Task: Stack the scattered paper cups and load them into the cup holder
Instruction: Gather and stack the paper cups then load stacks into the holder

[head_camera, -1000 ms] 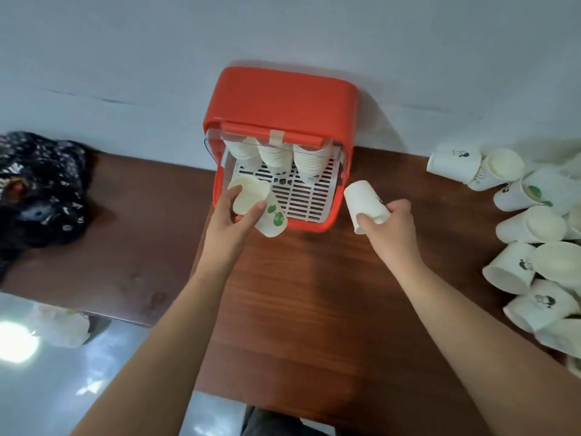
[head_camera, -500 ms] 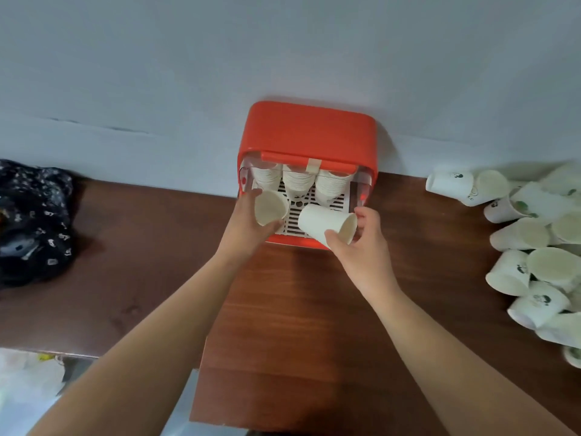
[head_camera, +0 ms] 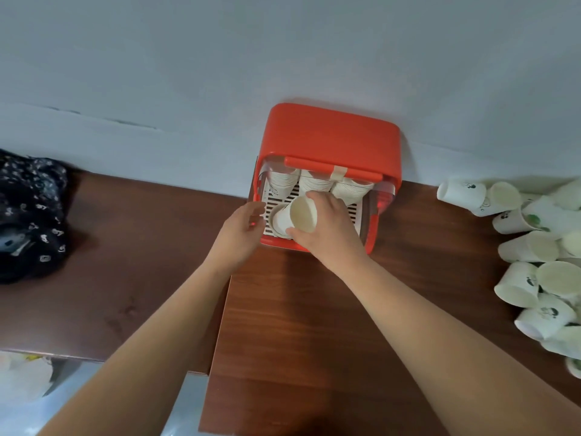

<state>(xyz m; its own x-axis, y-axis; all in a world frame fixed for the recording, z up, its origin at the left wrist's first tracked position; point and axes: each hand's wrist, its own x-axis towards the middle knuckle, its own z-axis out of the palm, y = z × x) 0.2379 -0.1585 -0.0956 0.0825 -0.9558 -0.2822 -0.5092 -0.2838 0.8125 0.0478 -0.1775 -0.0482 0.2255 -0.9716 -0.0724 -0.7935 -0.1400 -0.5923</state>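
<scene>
The red cup holder (head_camera: pixel 333 136) stands against the wall, with three stacks of white cups (head_camera: pixel 316 181) hanging over its white grille. My right hand (head_camera: pixel 330 229) is shut on a white paper cup (head_camera: pixel 301 214) in front of the grille, mouth toward me. Its base sits nested in a second cup (head_camera: pixel 278 223). My left hand (head_camera: pixel 240 234) is just left of that pair, fingers loosely apart, holding nothing. Scattered paper cups (head_camera: pixel 531 247) lie in a pile on the brown table at the right.
A dark patterned cloth bundle (head_camera: pixel 30 212) lies on the table at the far left. The white wall is right behind the holder. The table's front edge steps down near my left forearm, with a shiny floor (head_camera: pixel 28 401) below.
The right hand has brought its cup leftward and pushed it into the cup the left hand held. The left hand has let go and drawn slightly left.
</scene>
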